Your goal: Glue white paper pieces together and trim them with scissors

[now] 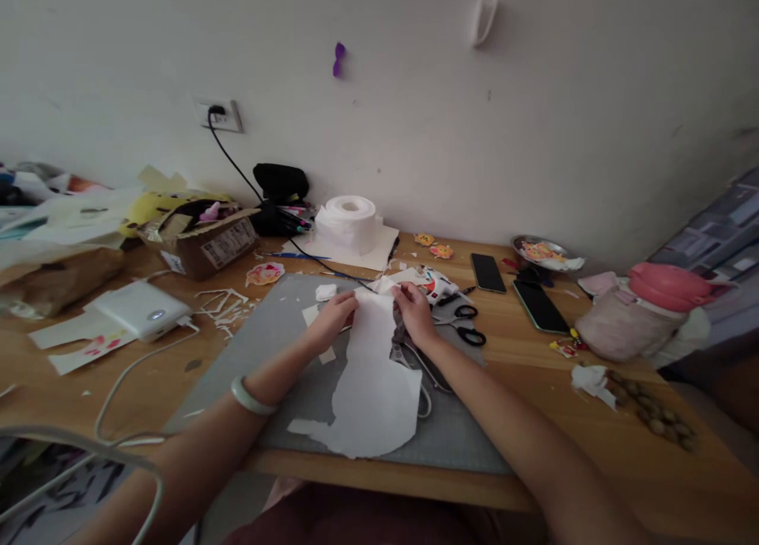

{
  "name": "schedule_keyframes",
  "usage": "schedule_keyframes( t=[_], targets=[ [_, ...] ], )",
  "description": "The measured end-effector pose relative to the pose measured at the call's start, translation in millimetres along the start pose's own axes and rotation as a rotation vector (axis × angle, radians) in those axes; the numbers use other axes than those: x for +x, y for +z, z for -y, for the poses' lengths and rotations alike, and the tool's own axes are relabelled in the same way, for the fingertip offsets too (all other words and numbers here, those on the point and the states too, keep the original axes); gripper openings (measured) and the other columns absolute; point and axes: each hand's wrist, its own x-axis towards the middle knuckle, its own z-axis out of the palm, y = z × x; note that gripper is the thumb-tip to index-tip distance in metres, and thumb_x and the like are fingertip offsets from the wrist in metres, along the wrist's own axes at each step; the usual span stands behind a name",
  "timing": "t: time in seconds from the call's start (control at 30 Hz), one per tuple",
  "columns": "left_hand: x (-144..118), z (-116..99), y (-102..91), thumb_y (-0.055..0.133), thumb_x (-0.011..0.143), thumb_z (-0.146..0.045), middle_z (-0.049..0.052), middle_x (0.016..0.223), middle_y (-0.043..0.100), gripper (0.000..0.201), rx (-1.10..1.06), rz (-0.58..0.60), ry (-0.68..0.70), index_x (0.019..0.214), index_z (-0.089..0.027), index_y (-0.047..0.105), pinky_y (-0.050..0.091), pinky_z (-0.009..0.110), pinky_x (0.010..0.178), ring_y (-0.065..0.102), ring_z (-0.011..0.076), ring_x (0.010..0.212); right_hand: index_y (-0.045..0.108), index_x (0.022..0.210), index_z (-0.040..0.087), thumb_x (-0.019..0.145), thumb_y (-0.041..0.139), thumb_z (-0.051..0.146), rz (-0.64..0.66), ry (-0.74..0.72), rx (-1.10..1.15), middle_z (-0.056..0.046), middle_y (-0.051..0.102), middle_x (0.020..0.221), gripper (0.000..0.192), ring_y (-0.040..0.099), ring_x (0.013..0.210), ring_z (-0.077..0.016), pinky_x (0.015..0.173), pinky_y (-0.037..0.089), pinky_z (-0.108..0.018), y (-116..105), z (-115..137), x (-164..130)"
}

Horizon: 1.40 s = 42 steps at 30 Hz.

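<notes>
In the middle of the frame we are pinching the top edge of the white paper (pixel 375 371) with our left hand (pixel 333 317) and right hand (pixel 415 312), holding it over the grey mat (pixel 261 371) on the desk (pixel 593 418), so next we probably need a careful, steady pull.

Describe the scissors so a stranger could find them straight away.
Start at the grey mat on the wooden desk. Just off its right edge, beside the right hand, lie the scissors. Their black loop handles set them apart from the white paper sheet.
</notes>
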Motion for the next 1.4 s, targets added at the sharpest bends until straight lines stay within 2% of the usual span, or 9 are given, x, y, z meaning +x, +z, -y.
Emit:
schedule_keyframes(
  t=[0.13,0.2,0.3,0.5,0.67,0.83,0.97,1.2,1.4],
  targets=[
    [5.4,3.3,-1.6,0.047,0.066,-0.026,-0.005,0.058,0.044,0.01,-0.255,-0.109,-0.133,0.065,-0.021,0.039,0.036,0.022,0.048,0.045,0.0096,0.05,0.047,0.075,0.021,0.08,0.045,0.038,-0.109,-0.021,-0.027,0.002,0.049,0.061,0.017,0.049,0.057,-0.0141,0.056,0.041,-0.025,-1.3,1.6,-0.7],
    [6.8,2.6,-2.4,0.045,0.068,-0.027,-0.003,0.063,0.051,0.009,-0.293,-0.122,-0.17,0.067,-0.021,0.039,0.04,0.022,0.051,0.051,0.0096,0.052,0.046,0.079,0.022,0.083,0.041,0.039,-0.138,-0.019,-0.016,0.001,0.048,0.061,0.018,0.049,0.056,-0.0148,0.055,0.042,-0.026,-1.2,2.4,-2.2],
    [6.5,0.0,-2.9,0.046,0.071,-0.03,0.001,0.074,0.06,0.011,-0.348,-0.104,-0.206,0.073,-0.02,0.042,0.045,0.024,0.058,0.058,0.0105,0.058,0.047,0.084,0.022,0.085,0.04,0.042,-0.102,-0.029,0.016,0.0,0.05,0.062,0.021,0.051,0.056,-0.0152,0.053,0.042,-0.026,0.0,4.1,-5.5],
    [5.4,2.7,-1.2,0.069,0.059,-0.037,-0.001,0.071,0.06,0.036,-0.218,-0.024,-0.164,0.085,-0.019,0.052,0.044,0.025,0.06,0.058,0.0123,0.063,0.049,0.081,0.021,0.078,0.048,0.051,-0.009,0.001,0.054,0.002,0.053,0.058,0.029,0.053,0.054,-0.0145,0.051,0.041,-0.025,1.7,6.8,-7.2],
    [6.0,6.3,-1.0,0.067,0.058,-0.037,-0.006,0.06,0.051,0.027,-0.23,0.02,-0.115,0.069,-0.018,0.052,0.039,0.022,0.055,0.051,0.0088,0.056,0.051,0.074,0.021,0.072,0.052,0.049,0.057,-0.006,0.074,0.003,0.052,0.055,0.028,0.049,0.051,-0.0129,0.049,0.039,-0.024,1.0,9.0,-7.0],
    [3.2,-1.0,-1.8,0.064,0.06,-0.032,-0.007,0.056,0.047,0.022,-0.339,-0.033,-0.069,0.068,-0.018,0.049,0.036,0.02,0.049,0.047,0.008,0.052,0.052,0.068,0.02,0.072,0.055,0.042,0.202,-0.034,0.036,0.006,0.043,0.051,0.022,0.041,0.047,-0.0103,0.047,0.034,-0.023,-0.4,12.9,-11.8],
    [0.3,-5.6,-1.0,0.062,0.062,-0.033,-0.008,0.052,0.044,0.021,-0.333,-0.026,-0.086,0.071,-0.02,0.048,0.033,0.021,0.043,0.044,0.0083,0.043,0.054,0.069,0.019,0.073,0.054,0.039,0.269,-0.082,-0.044,0.004,0.048,0.058,0.02,0.045,0.054,-0.0109,0.051,0.035,-0.022,-1.2,13.0,-13.8],
    [-2.5,-5.6,-0.1,0.067,0.062,-0.038,-0.006,0.057,0.053,0.029,-0.353,-0.007,-0.067,0.078,-0.018,0.052,0.036,0.02,0.043,0.049,0.0092,0.046,0.056,0.074,0.018,0.075,0.053,0.039,0.277,-0.115,-0.071,0.002,0.052,0.061,0.021,0.046,0.057,-0.0117,0.052,0.035,-0.023,0.4,10.0,-12.0],
    [-0.5,-4.8,0.5,0.075,0.053,-0.031,-0.004,0.069,0.062,0.041,-0.336,0.038,-0.022,0.087,-0.019,0.054,0.043,0.021,0.052,0.055,0.011,0.056,0.055,0.076,0.02,0.074,0.055,0.042,0.234,-0.076,-0.027,0.003,0.05,0.059,0.022,0.045,0.054,-0.0112,0.05,0.033,-0.023,1.4,7.4,-12.0]
  ],
)
